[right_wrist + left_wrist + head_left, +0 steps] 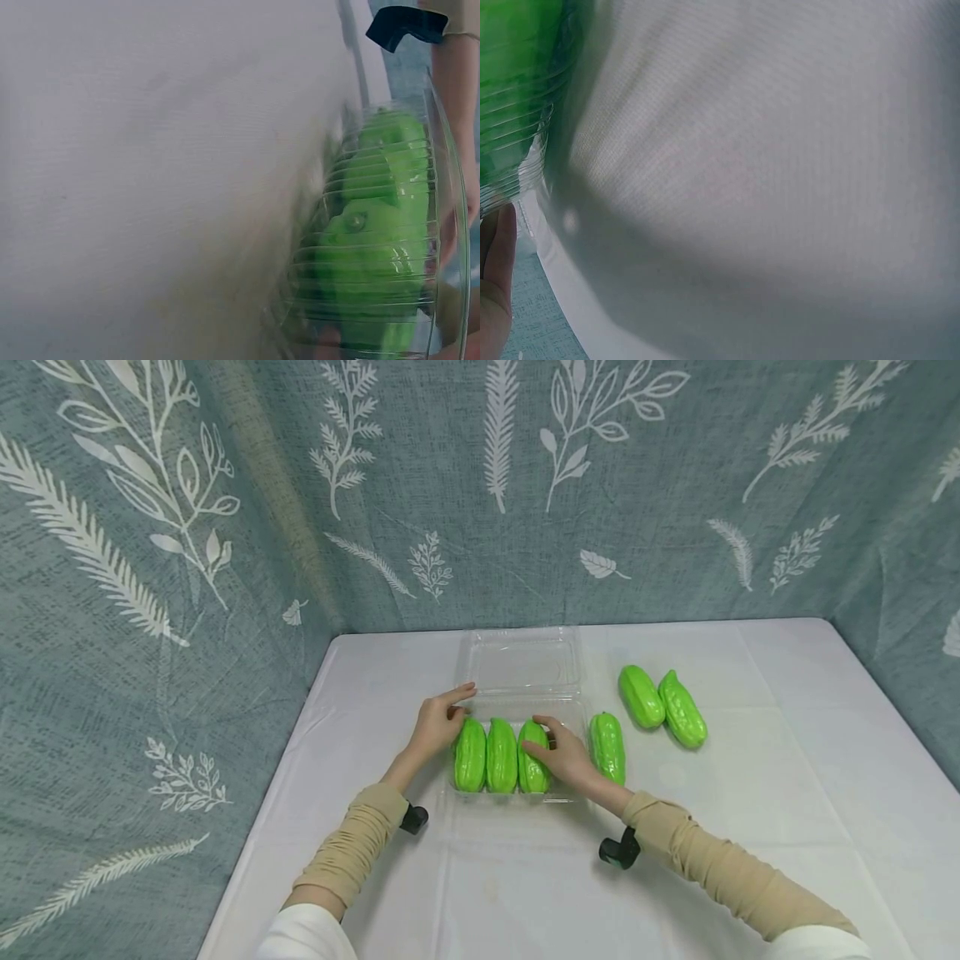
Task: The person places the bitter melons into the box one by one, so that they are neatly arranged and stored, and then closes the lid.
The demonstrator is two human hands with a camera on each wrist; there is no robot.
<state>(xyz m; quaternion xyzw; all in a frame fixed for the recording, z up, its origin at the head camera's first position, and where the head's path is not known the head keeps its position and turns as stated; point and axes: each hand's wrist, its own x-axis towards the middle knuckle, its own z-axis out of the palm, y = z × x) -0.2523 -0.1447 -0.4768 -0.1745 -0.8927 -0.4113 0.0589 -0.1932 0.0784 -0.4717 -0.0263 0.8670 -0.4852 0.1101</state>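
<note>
A clear plastic clamshell box (pixel 567 713) lies with its lid (pixel 522 660) folded back. Three bright green bitter melons stand side by side inside: a left one (pixel 470 758), a middle one (pixel 502 758) and a right one (pixel 531 770). My right hand (pixel 566 755) grips the right melon from above, thumb and fingers on opposite sides. At the box's back left corner, my left hand (pixel 437 725) holds the rim. Green shows through the box's ribbed wall (pixel 375 259) in the right wrist view. In the left wrist view, left-hand fingers (pixel 502 244) lie against the box's outside.
Just right of the box lies another bitter melon (pixel 608 748). Farther back on the right, two more, a plump one (pixel 642 697) and a pointed one (pixel 682 710), touch. A white cloth (pixel 757 793) covers the table; a patterned blue-green curtain (pixel 465 568) hangs behind.
</note>
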